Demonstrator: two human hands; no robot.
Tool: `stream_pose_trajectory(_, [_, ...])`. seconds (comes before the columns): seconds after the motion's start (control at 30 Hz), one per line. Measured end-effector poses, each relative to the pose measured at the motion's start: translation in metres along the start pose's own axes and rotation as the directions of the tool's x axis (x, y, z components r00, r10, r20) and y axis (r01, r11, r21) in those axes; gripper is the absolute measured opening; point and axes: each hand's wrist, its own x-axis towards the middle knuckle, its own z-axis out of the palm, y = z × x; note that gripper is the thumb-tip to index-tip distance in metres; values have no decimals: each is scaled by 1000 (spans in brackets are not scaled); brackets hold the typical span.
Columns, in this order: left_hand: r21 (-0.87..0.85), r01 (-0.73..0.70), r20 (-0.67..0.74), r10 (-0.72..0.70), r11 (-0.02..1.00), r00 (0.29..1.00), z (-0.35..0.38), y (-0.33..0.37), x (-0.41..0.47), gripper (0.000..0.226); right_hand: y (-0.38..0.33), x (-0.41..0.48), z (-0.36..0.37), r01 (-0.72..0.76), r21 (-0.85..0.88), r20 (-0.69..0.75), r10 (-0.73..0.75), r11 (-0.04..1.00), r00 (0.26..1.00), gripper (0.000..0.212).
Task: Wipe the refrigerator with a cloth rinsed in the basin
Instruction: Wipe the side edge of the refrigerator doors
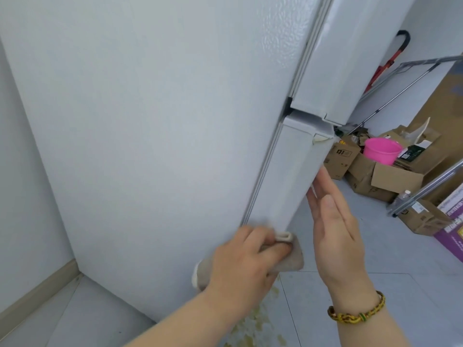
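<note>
Head view. Fridge [150, 121] fills left and centre, seen from its side. Left hand [240, 261], lower centre, has its fingers curled round the cloth [297, 259] and presses it to the bottom corner of the lower door [288, 176], likely wiping the door edge. Right hand [335, 221] is flat, fingers straight, laid on the door front, probably steadying it against the push. Pink basin [382, 150] sits among boxes [395, 176], middle right, well apart. Box prints and purple carton [451, 236] lettering too blurred to read.
</note>
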Motion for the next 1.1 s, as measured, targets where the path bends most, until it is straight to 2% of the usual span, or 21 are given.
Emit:
stream_pose_trajectory(0.07, [18, 1, -32, -1, 1000, 1000, 5, -1, -7, 32, 0, 0, 0, 6, 3, 9, -6, 1000, 1000, 48])
stream_pose_trajectory(0.13, [15, 13, -120, -11, 1000, 993, -3, 2, 10, 32, 0, 0, 0, 4, 14, 21, -5, 1000, 1000, 48])
stream_pose_trajectory(0.23, [-112, 91, -278, -119, 990, 953, -23, 2, 57, 32, 0, 0, 1, -6, 26, 19, 6, 1000, 1000, 47])
stream_pose_trajectory(0.3, [-126, 39, -298, -76, 991, 952, -23, -1, 62, 30, 3, -2, 3, -11, 45, 7, 11, 999, 1000, 50])
stream_pose_trajectory(0.4, [-46, -55, -197, 45, 997, 979, -2, -7, 16, 30, 8, -2, 6, 15, 29, 9, -15, 999, 1000, 60])
stream_pose_trajectory(0.47, [12, -77, -74, 78, 997, 994, 6, -11, -12, 30, 10, -2, 8, 27, 19, 10, -27, 999, 1000, 63])
stream_pose_trajectory(0.53, [31, -97, -21, 98, 995, 995, 6, -15, -14, 32, 10, -2, 9, 30, 15, 10, -30, 999, 999, 62])
stream_pose_trajectory(0.6, [2, -42, -83, 42, 999, 996, -5, -15, 5, 33, 10, -1, 10, 38, -2, 11, -38, 999, 999, 60])
stream_pose_trajectory(0.7, [-194, 183, -196, -221, 964, 955, -27, -19, 53, 36, 10, -1, 11, 51, -15, -4, -51, 999, 999, 53])
stream_pose_trajectory(0.73, [-225, 210, -200, -256, 952, 946, -30, -22, 65, 37, 12, -1, 11, 55, -6, -15, -56, 998, 998, 50])
stream_pose_trajectory(0.83, [-140, 186, -188, -211, 972, 959, -21, -26, 56, 36, 14, -2, 12, 86, 14, -31, -86, 996, 996, 54])
stream_pose_trajectory(0.97, [-52, 185, -63, -188, 981, 980, 14, -35, -24, 35, 31, -12, 23, 120, 3, -38, -119, 993, 992, 61])
stream_pose_trajectory(1.03, [-35, 208, 9, -208, 978, 978, 24, -40, -51, 32, 39, -17, 29, 127, -24, -45, -128, 992, 991, 60])
stream_pose_trajectory(1.1, [-64, 274, 13, -274, 960, 962, 25, -39, -57, 34, 44, -18, 32, 144, -41, -55, -146, 989, 988, 60])
